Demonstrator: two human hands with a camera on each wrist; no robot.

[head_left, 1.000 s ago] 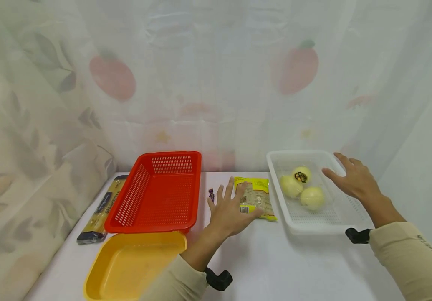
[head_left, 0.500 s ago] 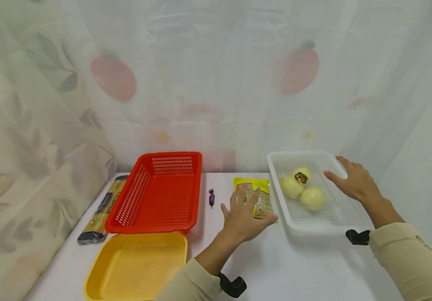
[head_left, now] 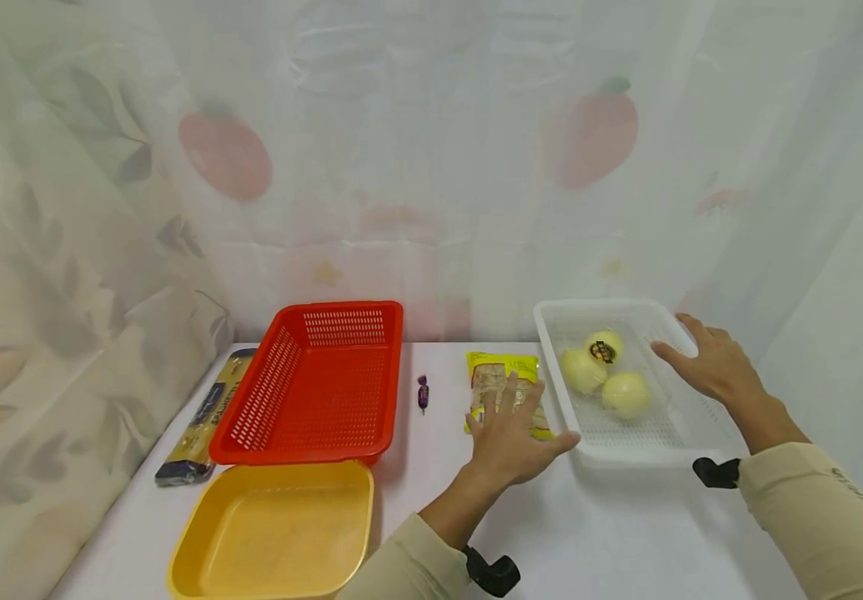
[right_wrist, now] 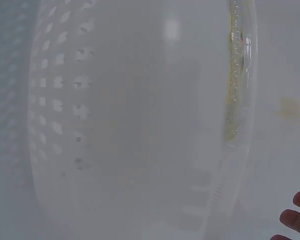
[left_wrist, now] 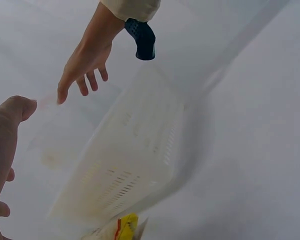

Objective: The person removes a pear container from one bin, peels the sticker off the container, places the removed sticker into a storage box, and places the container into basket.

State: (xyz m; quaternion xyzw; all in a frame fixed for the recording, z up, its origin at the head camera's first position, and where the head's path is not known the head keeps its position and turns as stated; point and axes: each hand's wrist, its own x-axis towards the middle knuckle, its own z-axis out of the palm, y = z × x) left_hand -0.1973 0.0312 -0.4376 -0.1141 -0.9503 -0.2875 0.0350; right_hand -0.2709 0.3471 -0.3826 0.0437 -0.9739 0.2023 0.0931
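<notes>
Counter (head_left: 626,533) was white, with a white basket (head_left: 667,440) under the right hand (head_left: 709,362), whose fingers were straight above its far rim. Left hand (head_left: 515,437) lay flat, fingers spread, hiding the near part of a yellow packet (head_left: 502,371); its print was unreadable.

A white worktop tucked into a curtained corner.

The worktop (head_left: 611,533) was plain white and evenly lit, with soft shadows. A sheer white curtain (head_left: 431,167) printed with faded red fruit hung close behind it, a leaf-patterned drape (head_left: 41,275) closed the left side, and a plain pale panel (head_left: 851,275) stood to the right.
</notes>
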